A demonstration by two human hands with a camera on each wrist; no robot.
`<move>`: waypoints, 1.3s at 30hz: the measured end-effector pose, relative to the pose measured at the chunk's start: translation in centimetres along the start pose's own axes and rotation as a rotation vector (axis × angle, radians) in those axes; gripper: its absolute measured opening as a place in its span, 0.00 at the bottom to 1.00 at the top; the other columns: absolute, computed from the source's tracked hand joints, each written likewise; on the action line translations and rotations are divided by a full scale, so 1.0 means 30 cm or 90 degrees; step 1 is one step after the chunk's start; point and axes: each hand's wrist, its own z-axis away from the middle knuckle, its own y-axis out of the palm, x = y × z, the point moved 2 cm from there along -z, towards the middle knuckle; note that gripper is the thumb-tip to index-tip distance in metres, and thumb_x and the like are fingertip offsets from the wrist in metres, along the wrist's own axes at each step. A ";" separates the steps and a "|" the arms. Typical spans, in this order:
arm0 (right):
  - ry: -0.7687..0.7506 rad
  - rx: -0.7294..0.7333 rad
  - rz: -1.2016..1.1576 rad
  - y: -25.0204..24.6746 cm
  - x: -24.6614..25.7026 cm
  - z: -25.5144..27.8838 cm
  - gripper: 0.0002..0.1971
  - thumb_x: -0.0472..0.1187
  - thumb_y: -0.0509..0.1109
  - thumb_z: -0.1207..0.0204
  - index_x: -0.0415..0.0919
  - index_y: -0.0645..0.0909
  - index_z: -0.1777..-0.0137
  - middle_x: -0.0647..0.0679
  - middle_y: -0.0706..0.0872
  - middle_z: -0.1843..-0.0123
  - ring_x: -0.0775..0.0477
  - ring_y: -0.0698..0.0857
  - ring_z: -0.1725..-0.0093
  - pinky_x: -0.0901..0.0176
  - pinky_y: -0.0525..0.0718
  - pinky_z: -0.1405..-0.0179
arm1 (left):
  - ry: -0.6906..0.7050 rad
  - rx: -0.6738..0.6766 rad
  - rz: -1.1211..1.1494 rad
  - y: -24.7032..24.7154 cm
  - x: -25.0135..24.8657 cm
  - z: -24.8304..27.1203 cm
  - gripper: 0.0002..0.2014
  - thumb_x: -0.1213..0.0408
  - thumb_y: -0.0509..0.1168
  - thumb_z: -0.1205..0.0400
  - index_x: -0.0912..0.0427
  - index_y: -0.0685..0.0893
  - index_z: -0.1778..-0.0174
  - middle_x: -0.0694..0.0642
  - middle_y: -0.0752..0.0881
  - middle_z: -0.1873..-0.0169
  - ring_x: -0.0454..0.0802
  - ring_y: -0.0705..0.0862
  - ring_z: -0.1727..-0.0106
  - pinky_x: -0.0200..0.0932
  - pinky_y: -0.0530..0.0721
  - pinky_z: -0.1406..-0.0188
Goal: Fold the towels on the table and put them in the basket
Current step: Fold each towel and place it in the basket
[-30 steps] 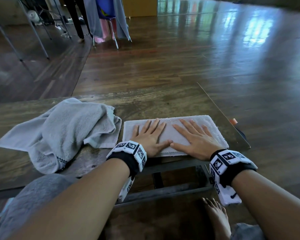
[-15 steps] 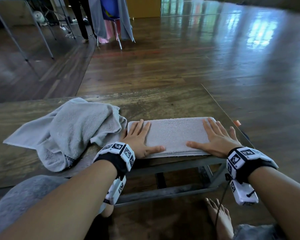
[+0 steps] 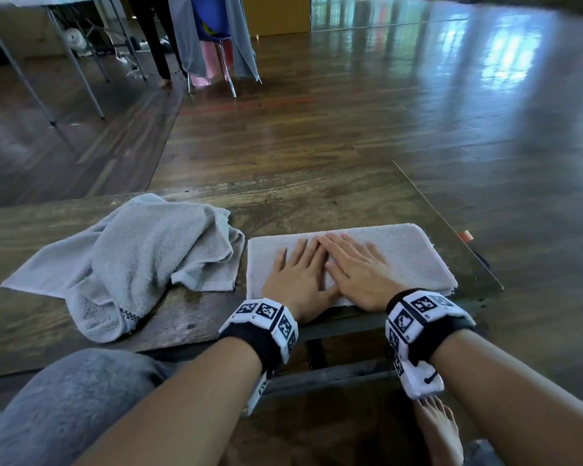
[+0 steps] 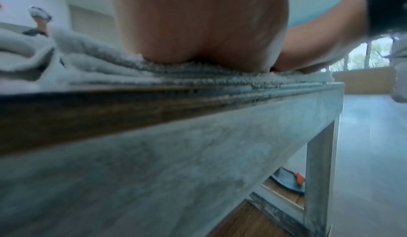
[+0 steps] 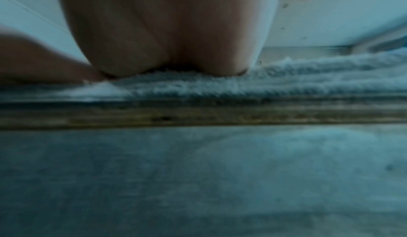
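Note:
A folded pale grey towel [image 3: 408, 253] lies as a flat rectangle near the front edge of the low wooden table [image 3: 317, 200]. My left hand [image 3: 300, 274] and right hand [image 3: 357, 267] press flat on its middle, side by side, fingers straight and touching each other. In the left wrist view the heel of the left hand [image 4: 198, 31] rests on the towel's layered edge [image 4: 198, 77]; the right wrist view shows the right hand [image 5: 171, 31] pressing the folded towel [image 5: 286, 80] likewise. A crumpled grey towel [image 3: 142, 260] lies to the left, unfolded. No basket is in view.
The table's right edge [image 3: 451, 227] runs close beside the folded towel, with polished wooden floor beyond. A chair draped with cloth [image 3: 212, 38] and table legs [image 3: 74, 62] stand far back. My knee [image 3: 64, 398] and bare foot [image 3: 441, 428] are below the table front.
Both hands slid outward to the towel's ends half a second ago and have now come back together at its middle, still flat on it.

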 end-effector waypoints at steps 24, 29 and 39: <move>0.277 -0.022 0.067 -0.058 -0.222 0.075 0.50 0.82 0.34 0.30 0.55 0.37 0.11 0.57 0.37 0.10 0.52 0.37 0.11 0.39 0.41 0.14 | -0.127 -0.050 0.039 -0.005 0.178 0.083 0.54 0.19 0.38 0.27 0.52 0.40 0.12 0.47 0.41 0.12 0.45 0.39 0.12 0.51 0.41 0.13; 0.355 0.069 0.099 -0.129 -0.205 0.073 0.50 0.80 0.40 0.25 0.49 0.37 0.11 0.52 0.36 0.09 0.46 0.38 0.11 0.35 0.42 0.14 | -0.146 -0.050 0.030 -0.001 0.168 0.079 0.54 0.19 0.37 0.28 0.53 0.41 0.12 0.49 0.42 0.12 0.47 0.40 0.12 0.53 0.42 0.13; 0.117 0.164 -0.039 -0.180 0.018 0.143 0.45 0.59 0.66 0.17 0.55 0.38 0.11 0.37 0.79 0.25 0.42 0.80 0.33 0.51 0.73 0.32 | -0.253 0.036 0.055 -0.072 0.083 0.077 0.56 0.23 0.49 0.25 0.60 0.40 0.12 0.56 0.41 0.12 0.54 0.39 0.12 0.60 0.42 0.14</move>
